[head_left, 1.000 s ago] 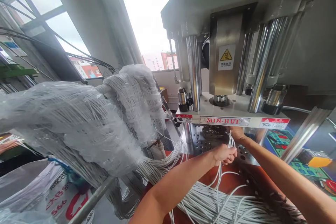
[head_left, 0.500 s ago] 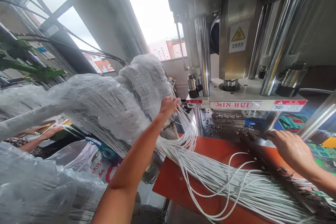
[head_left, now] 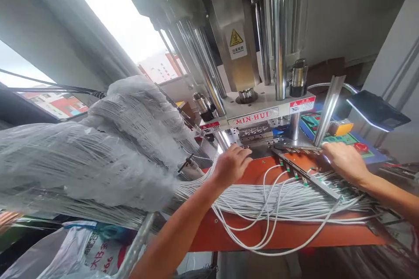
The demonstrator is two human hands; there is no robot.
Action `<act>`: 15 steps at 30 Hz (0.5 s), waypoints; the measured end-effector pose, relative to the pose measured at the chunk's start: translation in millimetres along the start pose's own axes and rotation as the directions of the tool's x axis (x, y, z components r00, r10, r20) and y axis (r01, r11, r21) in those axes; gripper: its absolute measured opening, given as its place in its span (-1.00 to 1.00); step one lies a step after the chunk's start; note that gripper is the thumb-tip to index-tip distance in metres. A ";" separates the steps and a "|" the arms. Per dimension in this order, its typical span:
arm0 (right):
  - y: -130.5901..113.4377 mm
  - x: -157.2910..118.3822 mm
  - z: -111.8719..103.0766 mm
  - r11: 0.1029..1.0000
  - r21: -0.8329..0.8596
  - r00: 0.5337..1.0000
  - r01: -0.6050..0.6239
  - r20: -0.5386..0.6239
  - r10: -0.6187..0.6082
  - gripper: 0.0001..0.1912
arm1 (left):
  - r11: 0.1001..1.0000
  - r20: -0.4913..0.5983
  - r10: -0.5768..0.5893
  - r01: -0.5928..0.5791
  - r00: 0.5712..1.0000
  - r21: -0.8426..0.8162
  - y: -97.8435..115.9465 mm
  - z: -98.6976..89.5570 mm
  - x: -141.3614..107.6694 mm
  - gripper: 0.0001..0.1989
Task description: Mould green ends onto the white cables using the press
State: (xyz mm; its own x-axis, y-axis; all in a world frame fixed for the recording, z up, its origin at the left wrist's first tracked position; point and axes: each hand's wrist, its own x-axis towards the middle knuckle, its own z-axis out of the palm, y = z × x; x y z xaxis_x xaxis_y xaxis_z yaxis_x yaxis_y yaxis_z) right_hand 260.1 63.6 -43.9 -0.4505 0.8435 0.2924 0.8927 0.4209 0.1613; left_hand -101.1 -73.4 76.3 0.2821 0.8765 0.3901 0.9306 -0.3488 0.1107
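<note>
My left hand (head_left: pixel 231 165) is over the white cables at the front of the press, its fingers stretched out and apart. No cable shows in its grip. My right hand (head_left: pixel 347 162) is closed around the end of a metal strip (head_left: pixel 303 148) lying along the press's front edge. A second metal strip (head_left: pixel 309 178) meets it near its left end and slants across the cables. Small green-and-metal cable ends (head_left: pixel 296 175) stick out along that slanted strip. The bundle of white cables (head_left: pixel 248 202) spreads over an orange-red board (head_left: pixel 225 233), some looping past its front edge.
The MIN-HUI press (head_left: pixel 250 115) stands ahead with steel columns and a heat warning label. Plastic-wrapped cable bundles (head_left: pixel 131 130) hang over a rail at left. A control panel (head_left: pixel 363 146) and a lit lamp (head_left: pixel 379 109) are at right. A printed sack (head_left: pixel 94 248) sits below left.
My left hand has let go of the cables it held by the hanging bundles and moved right. The metal strips now stand spread apart under my right hand. The view has turned right.
</note>
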 end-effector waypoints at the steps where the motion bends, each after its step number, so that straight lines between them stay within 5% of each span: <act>1: -4.7 3.9 1.0 0.999 0.031 0.999 0.007 0.043 -0.009 -0.78 | 0.991 0.055 0.101 -0.096 0.993 -0.093 11.2 18.4 10.2 -0.76; 4: -18.4 15.8 3.0 0.988 0.150 0.990 0.034 0.133 -0.054 -0.80 | 0.944 0.184 0.260 -0.211 0.948 -0.252 27.2 68.9 44.9 -0.61; 7: -27.3 25.1 5.3 0.975 0.213 0.985 0.064 0.145 -0.096 -0.82 | 0.950 0.340 0.281 -0.210 0.897 -0.232 28.9 101.2 67.4 -0.55; 15: -48.1 38.2 6.8 0.982 0.167 0.984 0.085 0.141 -0.109 -0.81 | 0.953 0.332 0.260 -0.186 0.907 -0.239 25.6 126.6 65.8 -0.58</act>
State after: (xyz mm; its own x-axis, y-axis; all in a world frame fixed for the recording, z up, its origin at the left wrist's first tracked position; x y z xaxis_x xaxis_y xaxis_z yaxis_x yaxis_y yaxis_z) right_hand 200.1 77.8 -46.9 -0.5387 0.8313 0.1368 0.8409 0.5406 0.0262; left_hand -29.2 17.4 -11.0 0.5752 0.8141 0.0794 0.7787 -0.5747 0.2517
